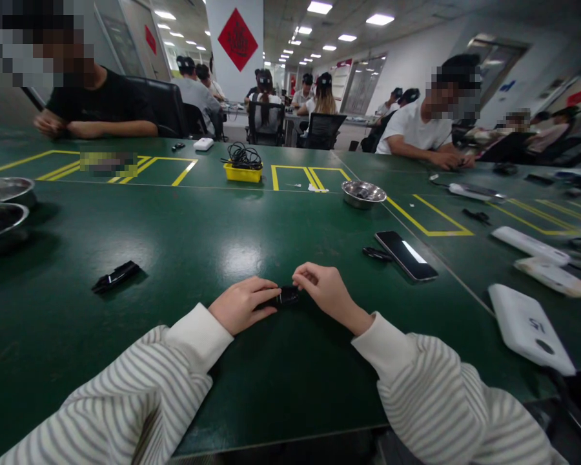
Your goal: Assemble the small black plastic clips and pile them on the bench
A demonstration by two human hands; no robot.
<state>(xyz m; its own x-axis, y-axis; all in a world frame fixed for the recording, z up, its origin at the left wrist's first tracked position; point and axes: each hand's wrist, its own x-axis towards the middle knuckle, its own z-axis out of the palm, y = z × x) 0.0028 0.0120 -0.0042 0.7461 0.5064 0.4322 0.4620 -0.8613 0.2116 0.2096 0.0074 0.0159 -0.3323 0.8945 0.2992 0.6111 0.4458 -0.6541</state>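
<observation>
My left hand [246,302] rests low over the green table, its fingers closed around the left end of a small glossy black piece [288,295]. What kind of piece this is, I cannot make out; a thin pale line crosses it. At its right end my right hand [323,286] is closed in a pinch, thumb against fingertips. Whatever lies in that pinch is hidden or too small to name. A similar long black piece [119,276] lies apart on the table to the left.
Right of my hands lie a phone [407,256] and a black clip-like piece [377,254]. White power banks [530,328] line the right side. Ahead stand a metal bowl [363,194] and a yellow tray [243,172] of black cables. More metal bowls [2,229] sit left. People work opposite.
</observation>
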